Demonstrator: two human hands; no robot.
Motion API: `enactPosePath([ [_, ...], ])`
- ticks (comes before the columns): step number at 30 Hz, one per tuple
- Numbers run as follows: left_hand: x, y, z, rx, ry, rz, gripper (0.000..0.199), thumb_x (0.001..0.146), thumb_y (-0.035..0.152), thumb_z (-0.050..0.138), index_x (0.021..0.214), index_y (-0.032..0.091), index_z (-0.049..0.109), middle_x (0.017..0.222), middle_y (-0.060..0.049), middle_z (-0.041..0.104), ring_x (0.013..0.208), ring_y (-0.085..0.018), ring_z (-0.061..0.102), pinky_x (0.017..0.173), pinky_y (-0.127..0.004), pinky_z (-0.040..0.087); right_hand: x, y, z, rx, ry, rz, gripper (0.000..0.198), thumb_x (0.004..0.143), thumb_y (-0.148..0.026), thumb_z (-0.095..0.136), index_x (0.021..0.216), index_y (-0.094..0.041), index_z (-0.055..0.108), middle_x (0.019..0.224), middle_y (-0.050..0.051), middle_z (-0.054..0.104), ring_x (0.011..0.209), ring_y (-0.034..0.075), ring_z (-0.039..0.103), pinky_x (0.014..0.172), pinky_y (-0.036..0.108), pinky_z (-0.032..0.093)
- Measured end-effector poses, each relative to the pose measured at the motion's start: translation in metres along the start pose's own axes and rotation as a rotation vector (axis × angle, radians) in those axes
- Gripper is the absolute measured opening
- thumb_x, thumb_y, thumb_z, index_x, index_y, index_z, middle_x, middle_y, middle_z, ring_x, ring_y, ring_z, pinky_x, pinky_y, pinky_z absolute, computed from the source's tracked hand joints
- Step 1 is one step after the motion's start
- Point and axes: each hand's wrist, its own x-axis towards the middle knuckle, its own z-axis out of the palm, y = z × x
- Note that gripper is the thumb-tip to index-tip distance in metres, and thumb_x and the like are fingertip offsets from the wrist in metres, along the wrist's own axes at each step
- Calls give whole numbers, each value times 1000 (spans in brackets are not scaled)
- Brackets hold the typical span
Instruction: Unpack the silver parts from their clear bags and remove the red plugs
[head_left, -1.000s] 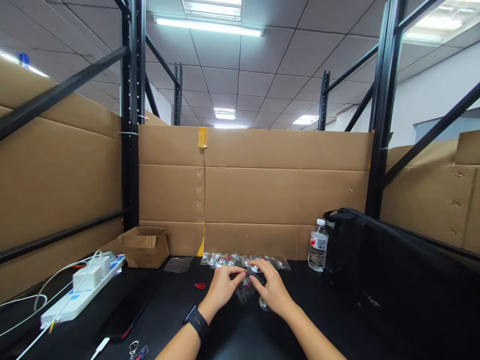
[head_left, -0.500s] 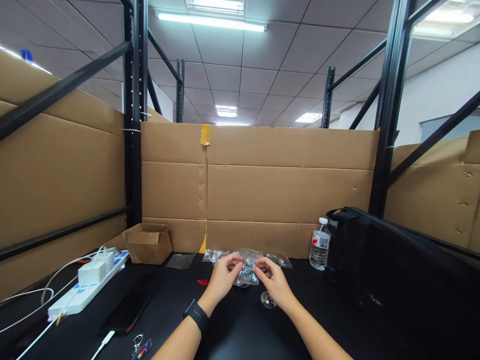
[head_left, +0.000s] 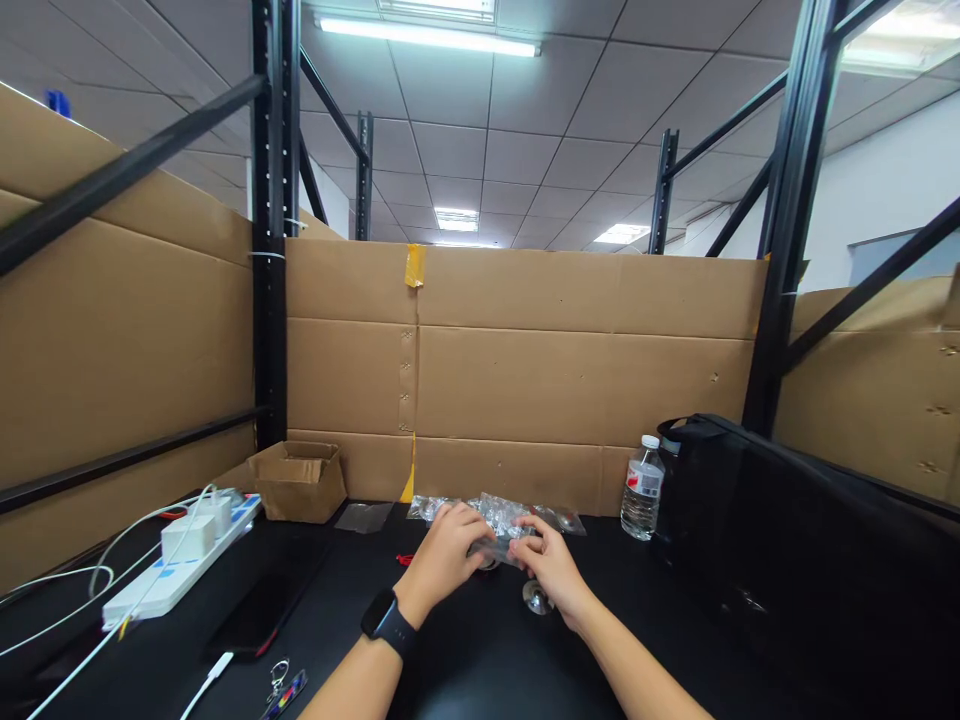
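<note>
Between my hands is a small clear plastic bag (head_left: 502,551), pinched at both sides. My left hand (head_left: 445,550), with a dark watch (head_left: 388,622) on its wrist, has its fingers bent over the bag's left side. Thumb and fingers of my right hand (head_left: 549,566) close on its right edge. Below the right hand a shiny round metal piece (head_left: 536,598) lies on the black table. Another small round item under the bag is mostly covered. Several crinkled clear bags (head_left: 566,520) lie just behind. A small red item (head_left: 404,560) sits left of my left hand, partly hidden.
To the left are an open cardboard box (head_left: 298,482), a flat clear bag (head_left: 364,517), a white power strip (head_left: 180,560) with cables, a dark phone (head_left: 262,605) and a keyring (head_left: 279,685). A water bottle (head_left: 642,490) and large black bag (head_left: 810,570) stand right. Cardboard walls (head_left: 525,380) enclose the table.
My left hand has turned over more, its back now facing up. The plastic bag has tilted flatter between my hands. The view has shifted slightly.
</note>
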Motion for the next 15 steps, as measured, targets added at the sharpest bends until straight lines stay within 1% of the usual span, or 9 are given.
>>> enactPosePath([
  [1,0,-3,1,21,3,-6,10,89,17,68,93,26,71,95,-2,72,98,-21,62,91,-37,36,2,3,-3,-84,0,-55,49,80,-54,67,114,-19,60,87,7,73,73,21,65,57,27,43],
  [2,0,-8,0,46,21,-27,13,91,16,63,91,25,72,94,-2,73,96,-20,62,89,-37,36,5,6,-8,-196,15,-122,46,84,-54,63,114,-20,62,100,10,73,87,24,67,66,31,49],
  [3,-1,-14,-2,82,51,-64,15,93,15,61,91,25,72,95,-2,73,95,-20,63,87,-37,35,8,9,-14,-341,28,-194,42,88,-51,57,116,-20,64,117,12,69,105,27,65,80,36,51],
  [4,-2,-22,-5,133,92,-118,16,93,16,59,94,25,73,99,-3,74,96,-21,63,86,-37,35,11,12,-22,-502,29,-244,40,90,-45,54,120,-21,64,131,13,64,121,28,58,96,41,47],
  [6,-9,-44,-14,272,178,-267,20,95,18,56,101,26,73,106,-5,73,101,-23,62,86,-38,34,16,18,-39,-794,36,-176,47,88,-33,54,134,-23,59,150,11,50,140,30,43,113,48,33],
  [8,-19,-71,-24,425,234,-434,25,98,23,51,108,26,73,113,-9,72,107,-26,60,87,-40,34,19,24,-53,-989,-25,-36,60,85,-28,55,145,-26,50,161,8,37,148,30,32,116,53,26],
  [10,-31,-97,-31,557,220,-594,32,101,28,43,111,24,73,116,-11,71,110,-29,59,90,-43,34,22,30,-61,-1068,-99,81,58,89,-34,52,147,-27,49,163,8,33,150,31,28,115,57,25],
  [12,-42,-116,-33,618,135,-758,35,102,30,39,109,21,73,116,-13,72,111,-31,59,89,-44,35,24,34,-65,-1084,-140,135,56,92,-41,48,146,-26,50,163,9,34,149,32,29,113,59,26],
  [15,-51,-128,-29,549,-57,-912,38,100,38,41,117,20,70,114,-16,73,113,-35,60,88,-47,38,28,37,-66,-1112,-62,128,64,90,-41,51,152,-26,43,165,10,27,150,32,27,111,57,29],
])
